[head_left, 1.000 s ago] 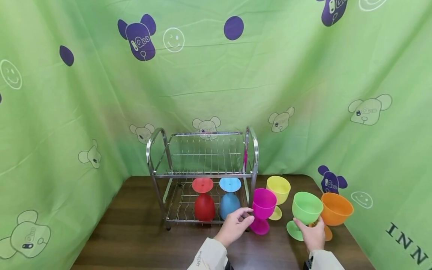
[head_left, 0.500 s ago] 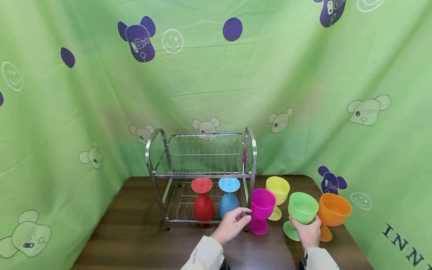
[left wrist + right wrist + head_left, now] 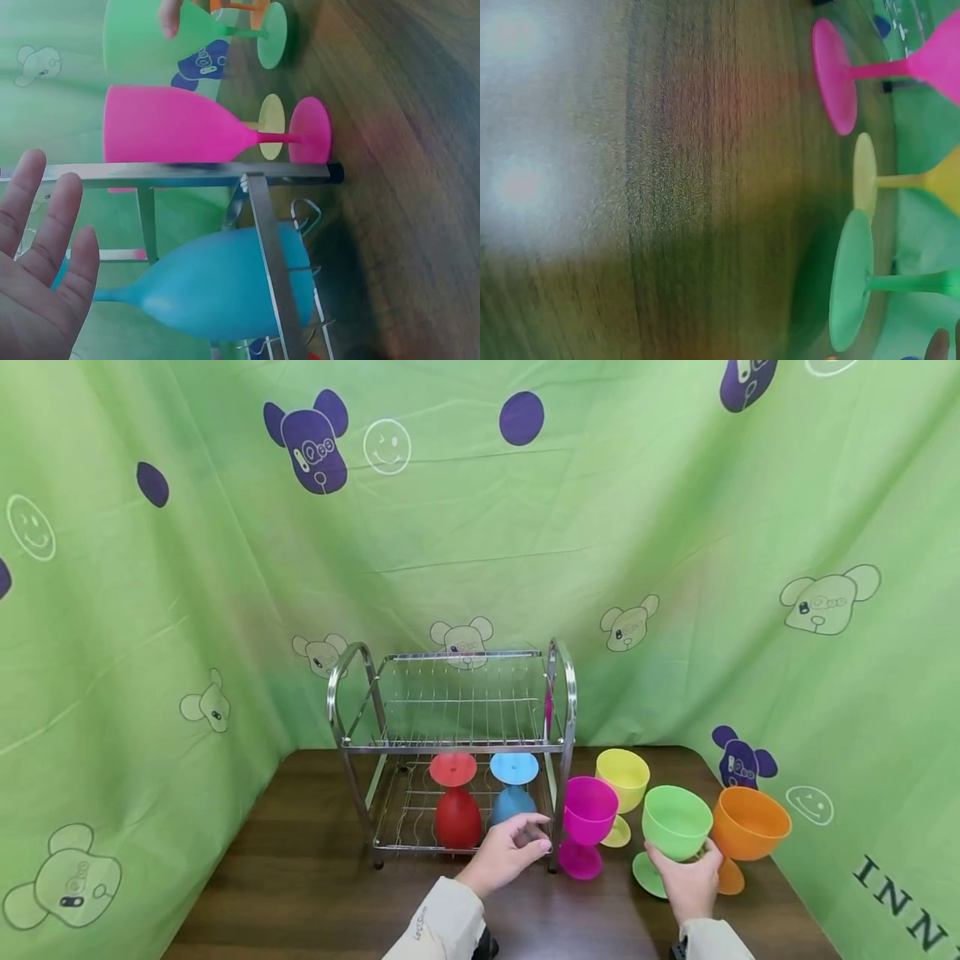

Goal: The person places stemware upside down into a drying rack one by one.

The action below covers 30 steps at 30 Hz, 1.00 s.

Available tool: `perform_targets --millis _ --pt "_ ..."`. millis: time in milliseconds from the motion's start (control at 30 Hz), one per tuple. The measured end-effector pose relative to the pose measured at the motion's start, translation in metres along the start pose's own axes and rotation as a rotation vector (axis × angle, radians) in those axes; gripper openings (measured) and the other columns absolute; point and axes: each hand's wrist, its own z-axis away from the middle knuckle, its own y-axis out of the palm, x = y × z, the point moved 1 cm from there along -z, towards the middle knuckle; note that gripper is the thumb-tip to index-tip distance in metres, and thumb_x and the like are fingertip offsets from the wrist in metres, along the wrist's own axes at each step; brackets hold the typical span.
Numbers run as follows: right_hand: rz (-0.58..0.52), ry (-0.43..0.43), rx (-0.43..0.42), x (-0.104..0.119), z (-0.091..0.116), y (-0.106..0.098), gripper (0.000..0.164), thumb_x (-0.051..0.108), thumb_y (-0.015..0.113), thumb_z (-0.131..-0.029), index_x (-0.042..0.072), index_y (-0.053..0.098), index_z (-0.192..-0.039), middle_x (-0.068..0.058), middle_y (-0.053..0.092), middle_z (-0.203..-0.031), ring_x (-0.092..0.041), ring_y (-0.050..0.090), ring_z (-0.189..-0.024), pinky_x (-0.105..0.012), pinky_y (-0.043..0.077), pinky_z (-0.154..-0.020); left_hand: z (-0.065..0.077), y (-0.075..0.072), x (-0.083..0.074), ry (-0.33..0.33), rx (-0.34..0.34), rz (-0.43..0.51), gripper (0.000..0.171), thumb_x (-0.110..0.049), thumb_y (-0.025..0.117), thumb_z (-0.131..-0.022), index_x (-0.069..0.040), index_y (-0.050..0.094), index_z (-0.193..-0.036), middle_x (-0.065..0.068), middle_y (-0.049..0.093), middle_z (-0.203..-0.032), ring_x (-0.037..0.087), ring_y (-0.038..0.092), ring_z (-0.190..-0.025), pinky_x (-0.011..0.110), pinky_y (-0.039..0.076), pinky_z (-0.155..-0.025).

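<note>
My right hand (image 3: 692,881) holds a green plastic goblet (image 3: 677,827) by its bowl, thumb on the left side and fingers on the right. The goblet is upright; whether its foot (image 3: 851,281) touches the table I cannot tell. My left hand (image 3: 504,853) holds nothing, fingers loosely bent, in front of the rack's lower right corner. Just right of it stands a magenta goblet (image 3: 590,810). Behind that is a yellow goblet (image 3: 624,777). An orange goblet (image 3: 750,825) stands right of the green one, partly hidden by my right hand.
A two-tier metal dish rack (image 3: 457,749) stands at the table's middle. Upside down on its lower tier are a red goblet (image 3: 457,818) and a blue goblet (image 3: 225,285). A green printed cloth (image 3: 465,543) surrounds the brown wooden table (image 3: 300,893).
My left hand has drawn a little left, away from the magenta goblet. My right hand has shifted slightly left with the green goblet, widening the gap to the orange one.
</note>
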Motion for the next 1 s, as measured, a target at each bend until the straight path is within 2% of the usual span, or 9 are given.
perform_targets --millis 167,233,333,400,533,633,733,933,1000 --pt "0.018 -0.047 0.025 0.011 0.01 -0.005 0.094 0.008 0.08 -0.069 -0.009 0.022 -0.141 -0.037 0.038 -0.129 -0.048 0.038 -0.118 -0.062 0.028 -0.1 0.002 -0.008 -0.004 -0.029 0.034 -0.022 0.04 -0.011 0.068 -0.087 0.0 0.058 -0.124 0.007 0.066 -0.1 0.003 0.057 -0.078 0.021 0.048 -0.066" --pt "0.024 -0.074 0.046 0.016 0.015 -0.007 0.094 0.007 0.081 -0.069 -0.008 0.023 -0.14 -0.036 0.04 -0.127 -0.046 0.04 -0.116 -0.059 0.031 -0.099 0.002 -0.01 -0.006 -0.031 0.042 -0.037 0.042 -0.01 0.07 -0.085 -0.003 0.058 -0.124 0.006 0.066 -0.102 0.011 0.06 -0.083 0.022 0.049 -0.068" --pt "0.03 -0.123 0.071 0.024 0.021 -0.007 0.092 0.004 0.081 -0.067 -0.008 0.026 -0.139 -0.032 0.045 -0.125 -0.036 0.045 -0.108 -0.044 0.037 -0.094 0.002 -0.013 -0.009 -0.023 0.05 -0.062 0.046 -0.012 0.072 -0.083 -0.006 0.058 -0.126 0.006 0.065 -0.106 0.023 0.061 -0.09 0.023 0.049 -0.07" --pt "0.039 -0.155 0.08 0.029 0.026 -0.007 0.091 0.003 0.082 -0.066 -0.007 0.028 -0.139 -0.029 0.046 -0.124 -0.02 0.047 -0.102 -0.029 0.038 -0.089 0.002 -0.013 -0.012 -0.013 0.055 -0.081 0.049 -0.013 0.073 -0.082 -0.007 0.057 -0.128 0.006 0.064 -0.109 0.025 0.059 -0.093 0.023 0.049 -0.07" --pt "0.026 -0.216 0.107 0.039 0.036 -0.009 0.092 -0.001 0.083 -0.063 -0.008 0.03 -0.138 -0.027 0.046 -0.124 0.006 0.04 -0.092 -0.008 0.033 -0.08 0.003 -0.014 -0.017 0.017 0.065 -0.127 0.055 -0.014 0.076 -0.08 -0.009 0.055 -0.13 0.005 0.062 -0.115 0.015 0.056 -0.094 0.024 0.05 -0.072" --pt "0.005 -0.264 0.129 0.048 0.044 -0.01 0.091 -0.003 0.083 -0.062 -0.009 0.03 -0.136 -0.027 0.045 -0.125 0.013 0.037 -0.091 -0.002 0.029 -0.079 0.004 -0.014 -0.021 0.052 0.066 -0.175 0.058 -0.016 0.077 -0.078 -0.01 0.054 -0.132 0.005 0.061 -0.119 0.008 0.053 -0.094 0.026 0.048 -0.078" --pt "0.001 -0.332 0.137 0.053 0.05 -0.009 0.089 -0.004 0.082 -0.059 -0.01 0.034 -0.133 -0.027 0.046 -0.123 0.012 0.037 -0.094 -0.006 0.029 -0.081 0.005 -0.016 -0.025 0.074 0.07 -0.22 0.061 -0.018 0.078 -0.078 -0.011 0.053 -0.133 0.004 0.06 -0.121 0.006 0.052 -0.096 0.026 0.047 -0.083" --pt "0.018 -0.413 0.196 0.059 0.059 -0.006 0.089 -0.002 0.083 -0.056 -0.008 0.038 -0.132 -0.026 0.048 -0.119 0.008 0.034 -0.096 -0.033 0.031 -0.083 0.01 -0.024 -0.031 0.088 0.082 -0.283 0.065 -0.02 0.079 -0.078 -0.011 0.05 -0.135 0.004 0.059 -0.123 0.008 0.054 -0.1 0.027 0.048 -0.084" --pt "0.03 -0.449 0.206 0.06 0.062 -0.005 0.089 -0.002 0.084 -0.055 -0.007 0.038 -0.132 -0.026 0.049 -0.118 0.01 0.033 -0.098 -0.033 0.031 -0.083 0.01 -0.026 -0.031 0.087 0.081 -0.289 0.065 -0.019 0.079 -0.078 -0.01 0.05 -0.135 0.005 0.059 -0.122 0.009 0.054 -0.1 0.027 0.048 -0.083"
